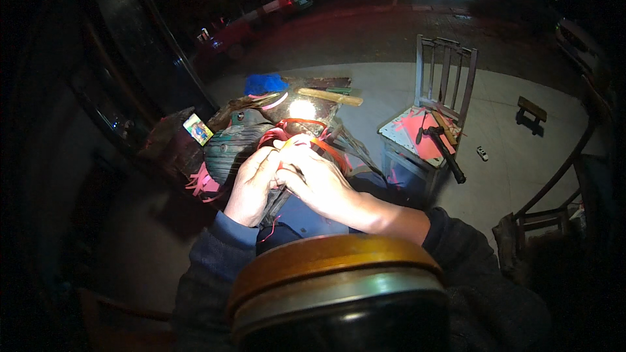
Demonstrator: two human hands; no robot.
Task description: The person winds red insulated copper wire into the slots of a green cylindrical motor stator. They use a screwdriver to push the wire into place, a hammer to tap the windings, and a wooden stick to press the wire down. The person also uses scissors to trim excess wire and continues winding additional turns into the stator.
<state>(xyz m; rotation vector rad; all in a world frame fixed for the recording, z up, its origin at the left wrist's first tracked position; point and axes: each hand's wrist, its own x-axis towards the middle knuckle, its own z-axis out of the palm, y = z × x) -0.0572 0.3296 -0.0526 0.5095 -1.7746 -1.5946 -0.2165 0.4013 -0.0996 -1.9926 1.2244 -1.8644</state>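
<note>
My left hand [251,182] and my right hand [316,179] meet at the centre, fingers closed in a pinch on a thin red strip [330,150]. The strip arcs out past the right hand. More reddish loops [272,135] lie just beyond the left fingers; the exact pinch point is partly hidden by the fingers. Left of the hands is a dark, rounded, ribbed object [229,148]. A thin red thread [269,229] hangs below the left hand, over the bluish cloth on my lap.
A low worktable holds a blue bundle [266,83], a wooden stick [330,96] and a lit phone [197,130]. Pink strips [205,181] lie at left. At right, a chair [450,68] bears a pink sheet [414,132] and a hammer [443,150]. A small bench [532,109] stands farther right.
</note>
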